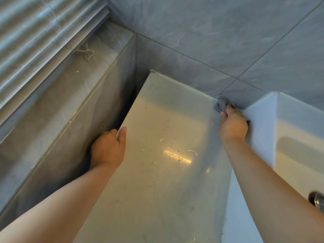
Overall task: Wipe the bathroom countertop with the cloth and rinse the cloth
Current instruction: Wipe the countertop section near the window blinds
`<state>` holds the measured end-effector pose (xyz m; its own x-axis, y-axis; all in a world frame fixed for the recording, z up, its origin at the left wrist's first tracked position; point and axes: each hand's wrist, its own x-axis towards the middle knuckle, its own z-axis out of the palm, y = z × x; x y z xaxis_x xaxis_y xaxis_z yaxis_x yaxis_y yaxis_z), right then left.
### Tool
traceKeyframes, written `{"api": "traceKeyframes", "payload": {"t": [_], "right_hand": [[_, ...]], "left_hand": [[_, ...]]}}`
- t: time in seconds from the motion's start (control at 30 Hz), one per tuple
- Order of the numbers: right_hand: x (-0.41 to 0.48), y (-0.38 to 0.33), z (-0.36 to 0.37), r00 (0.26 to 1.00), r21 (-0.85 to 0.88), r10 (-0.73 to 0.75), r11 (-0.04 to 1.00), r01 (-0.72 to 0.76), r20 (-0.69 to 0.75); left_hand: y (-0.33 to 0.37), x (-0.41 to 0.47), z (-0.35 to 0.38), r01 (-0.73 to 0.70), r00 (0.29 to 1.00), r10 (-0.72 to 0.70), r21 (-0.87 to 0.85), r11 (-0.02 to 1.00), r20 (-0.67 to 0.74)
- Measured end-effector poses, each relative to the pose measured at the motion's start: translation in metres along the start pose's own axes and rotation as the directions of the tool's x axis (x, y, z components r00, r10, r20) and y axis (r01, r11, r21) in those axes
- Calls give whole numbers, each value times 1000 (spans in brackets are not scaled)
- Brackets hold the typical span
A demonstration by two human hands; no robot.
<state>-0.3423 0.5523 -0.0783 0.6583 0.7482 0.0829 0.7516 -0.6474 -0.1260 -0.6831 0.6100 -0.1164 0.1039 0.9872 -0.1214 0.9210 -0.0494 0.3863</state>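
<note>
The glossy beige counter [166, 181] is stretching back to the grey tiled wall [210, 32], catching a bright glare and carrying stray hairs [192, 151] and specks. The white basin [263, 130] is sitting along its right side. The left hand [107, 148] is gripping the counter's left edge, thumb lying on top, fingers curling over the side. The right hand [234, 127] is clutching the cloth [221, 105], fingers curling round it, pressing it into the far corner where counter, wall and basin meet. The cloth is showing grey, crumpled into a wrinkled wad, partly hidden under the hand.
</note>
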Motion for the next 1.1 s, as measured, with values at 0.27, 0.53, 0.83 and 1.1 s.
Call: {"api": "traceKeyframes", "payload": {"t": [0.27, 0.53, 0.83, 1.1], "right_hand": [[-65, -5, 12, 985, 193, 104, 978, -76, -138], [-145, -30, 0, 990, 502, 112, 863, -54, -86], [-102, -4, -48, 961, 162, 40, 987, 5, -273], [-120, -2, 2, 975, 130, 167, 980, -148, -146]], "left_hand": [[2, -1, -3, 10, 1000, -10, -1, 1000, 14], [0, 0, -1, -8, 1000, 8, -1, 1000, 5], [-2, 1, 2, -44, 999, 43, -3, 999, -19], [-2, 1, 2, -56, 998, 55, -14, 998, -30]]}}
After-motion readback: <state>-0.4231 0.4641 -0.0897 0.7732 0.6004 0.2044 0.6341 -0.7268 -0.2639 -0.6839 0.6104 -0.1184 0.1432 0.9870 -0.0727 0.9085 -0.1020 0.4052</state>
